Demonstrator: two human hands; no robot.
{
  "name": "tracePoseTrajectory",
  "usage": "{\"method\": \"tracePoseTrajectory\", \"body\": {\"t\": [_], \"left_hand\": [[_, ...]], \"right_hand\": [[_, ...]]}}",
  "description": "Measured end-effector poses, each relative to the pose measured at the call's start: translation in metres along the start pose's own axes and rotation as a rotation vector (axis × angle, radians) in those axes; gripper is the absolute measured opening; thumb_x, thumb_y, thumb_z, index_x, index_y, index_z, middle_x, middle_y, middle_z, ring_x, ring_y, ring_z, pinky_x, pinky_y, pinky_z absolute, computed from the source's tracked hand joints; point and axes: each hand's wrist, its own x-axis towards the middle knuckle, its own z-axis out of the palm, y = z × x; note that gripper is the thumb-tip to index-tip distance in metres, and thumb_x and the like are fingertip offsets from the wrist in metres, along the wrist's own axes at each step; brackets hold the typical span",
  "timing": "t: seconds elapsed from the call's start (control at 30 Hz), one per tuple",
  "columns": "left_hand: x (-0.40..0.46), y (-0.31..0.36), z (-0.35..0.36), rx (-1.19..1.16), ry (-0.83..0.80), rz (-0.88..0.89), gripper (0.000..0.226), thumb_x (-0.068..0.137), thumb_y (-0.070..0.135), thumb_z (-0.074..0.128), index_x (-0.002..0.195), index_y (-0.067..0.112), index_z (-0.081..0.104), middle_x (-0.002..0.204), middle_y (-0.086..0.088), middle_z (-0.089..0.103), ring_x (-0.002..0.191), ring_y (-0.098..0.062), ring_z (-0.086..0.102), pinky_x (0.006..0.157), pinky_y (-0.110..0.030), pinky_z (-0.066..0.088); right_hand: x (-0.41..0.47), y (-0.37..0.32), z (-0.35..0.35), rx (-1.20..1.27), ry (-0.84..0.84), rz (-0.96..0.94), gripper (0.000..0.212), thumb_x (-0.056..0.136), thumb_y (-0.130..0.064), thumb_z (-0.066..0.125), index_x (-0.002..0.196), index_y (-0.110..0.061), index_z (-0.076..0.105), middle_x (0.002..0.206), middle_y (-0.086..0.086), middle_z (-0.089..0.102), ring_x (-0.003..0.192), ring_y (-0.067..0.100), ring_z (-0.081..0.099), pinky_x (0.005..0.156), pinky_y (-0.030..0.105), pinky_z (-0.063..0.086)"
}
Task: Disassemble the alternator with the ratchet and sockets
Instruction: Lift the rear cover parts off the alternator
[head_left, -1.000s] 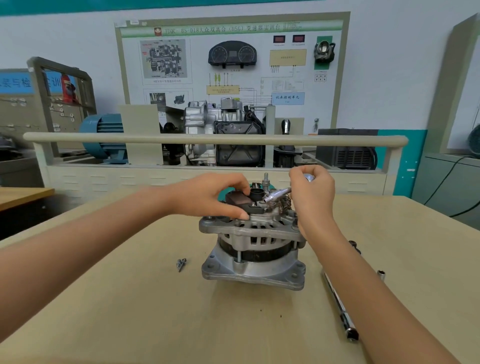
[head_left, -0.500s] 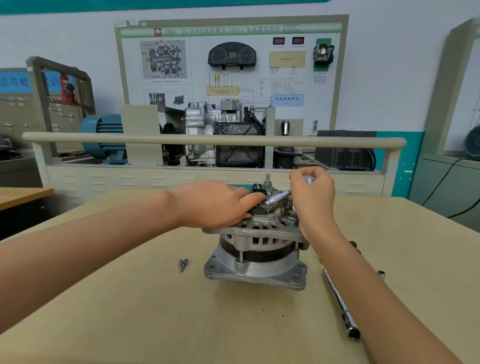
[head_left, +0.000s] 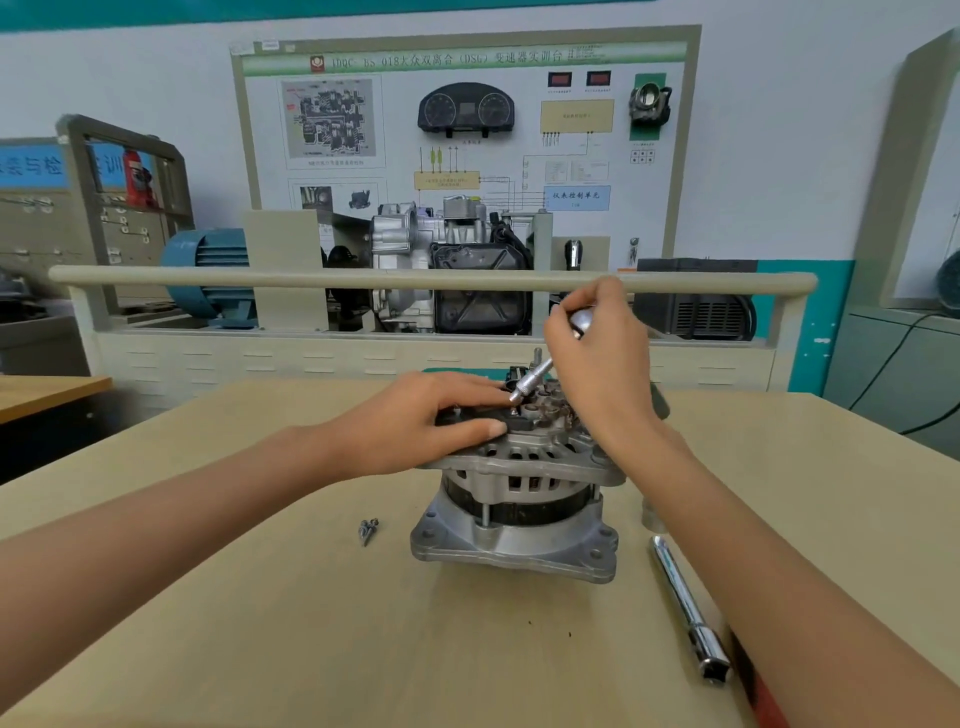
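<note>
Right fingers (head_left: 574, 312) clamped on socket driver (head_left: 532, 379), tip hidden, left fingers (head_left: 467, 397) flat on alternator (head_left: 519, 483)

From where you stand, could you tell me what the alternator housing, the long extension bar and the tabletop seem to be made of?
Alternator housing: likely cast aluminium, with a dull grey, slightly grainy surface and moulded ribs and vents.
Extension bar: probably chromed steel, mirror-bright with sharp highlights.
Tabletop: seems wood-look laminate or veneer, pale, matte, with faint straight grain; which one is unclear.

1. A car repair classroom was shown.
2. A teaching board (head_left: 467, 135) with car dials was hung on the wall.
3. A gearbox (head_left: 447, 270) was set on a stand (head_left: 363, 358).
</note>
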Motion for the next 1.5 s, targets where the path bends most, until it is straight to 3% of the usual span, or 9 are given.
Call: {"method": "tracePoseTrajectory", "body": {"t": [0.13,0.37,0.53,0.67,0.83,1.13,1.27,1.37,1.5], "left_hand": [[-0.001,0.001,0.003,-0.092,0.015,-0.062,0.033,0.091,0.033,0.058,0.124,0.031,0.06,0.124,0.022,0.051,0.115,0.014,0.044,0.095,0.002,0.029],[-0.001,0.005,0.005,-0.206,0.025,-0.115,0.028,0.09,0.031,0.061,0.117,0.037,0.062,0.117,0.025,0.055,0.11,0.012,0.049,0.093,-0.003,0.036],[0.0,0.01,0.004,-0.278,0.057,-0.141,0.018,0.087,0.03,0.065,0.1,0.042,0.063,0.11,0.015,0.06,0.101,0.006,0.054,0.091,-0.01,0.041],[0.004,0.013,0.009,-0.257,0.1,-0.146,0.013,0.08,0.035,0.07,0.091,0.036,0.064,0.102,0.008,0.058,0.093,0.001,0.056,0.092,-0.02,0.044],[0.005,0.014,0.011,-0.332,0.119,-0.177,0.01,0.08,0.035,0.069,0.089,0.031,0.065,0.101,0.004,0.057,0.094,-0.005,0.057,0.096,-0.025,0.045],[0.006,0.016,0.007,-0.393,0.073,-0.255,0.015,0.094,0.027,0.051,0.085,0.029,0.062,0.101,0.005,0.056,0.094,-0.001,0.052,0.088,-0.015,0.037],[0.006,0.016,0.006,-0.404,0.062,-0.266,0.018,0.096,0.027,0.047,0.087,0.031,0.062,0.104,0.007,0.056,0.099,-0.003,0.052,0.093,-0.02,0.037],[0.006,0.016,0.007,-0.409,0.065,-0.264,0.018,0.096,0.027,0.048,0.086,0.033,0.062,0.105,0.007,0.056,0.099,-0.002,0.052,0.093,-0.018,0.036],[0.006,0.016,0.007,-0.401,0.068,-0.257,0.017,0.096,0.026,0.049,0.087,0.032,0.062,0.105,0.005,0.056,0.098,-0.001,0.052,0.089,-0.013,0.036]], "right_hand": [[0.009,-0.003,0.003,-0.155,-0.121,-0.111,0.009,0.091,-0.015,0.049,0.098,-0.012,0.045,0.07,-0.01,0.048,0.072,0.021,0.055,0.064,0.035,0.042],[0.016,-0.004,0.005,-0.317,-0.222,-0.278,0.01,0.09,-0.011,0.046,0.094,-0.015,0.038,0.057,-0.008,0.042,0.054,0.016,0.044,0.047,0.027,0.024],[0.017,-0.003,0.006,-0.282,-0.194,-0.261,0.01,0.089,-0.011,0.047,0.094,-0.016,0.04,0.054,-0.009,0.042,0.051,0.008,0.041,0.046,0.023,0.025],[0.017,-0.004,0.006,-0.269,-0.203,-0.261,0.009,0.088,-0.011,0.047,0.097,-0.013,0.044,0.055,-0.009,0.042,0.054,0.016,0.044,0.05,0.033,0.025],[0.019,-0.003,0.006,-0.224,-0.213,-0.253,0.012,0.089,-0.011,0.047,0.1,-0.009,0.047,0.054,-0.008,0.041,0.053,0.016,0.042,0.054,0.032,0.028],[0.017,-0.008,0.012,-0.244,-0.257,-0.315,0.01,0.089,-0.01,0.047,0.095,-0.016,0.043,0.057,-0.01,0.042,0.05,0.005,0.038,0.046,0.019,0.023],[0.019,-0.011,0.01,-0.261,-0.233,-0.337,0.013,0.087,-0.01,0.048,0.093,-0.019,0.041,0.055,-0.011,0.039,0.05,0.005,0.038,0.054,0.032,0.02],[0.021,-0.011,0.009,-0.308,-0.249,-0.342,0.011,0.088,-0.011,0.047,0.098,-0.015,0.047,0.059,-0.012,0.04,0.053,0.009,0.039,0.055,0.031,0.016],[0.021,-0.014,0.01,-0.316,-0.277,-0.343,0.014,0.09,-0.012,0.046,0.102,-0.013,0.053,0.066,-0.008,0.048,0.061,0.012,0.045,0.057,0.03,0.024]]}}
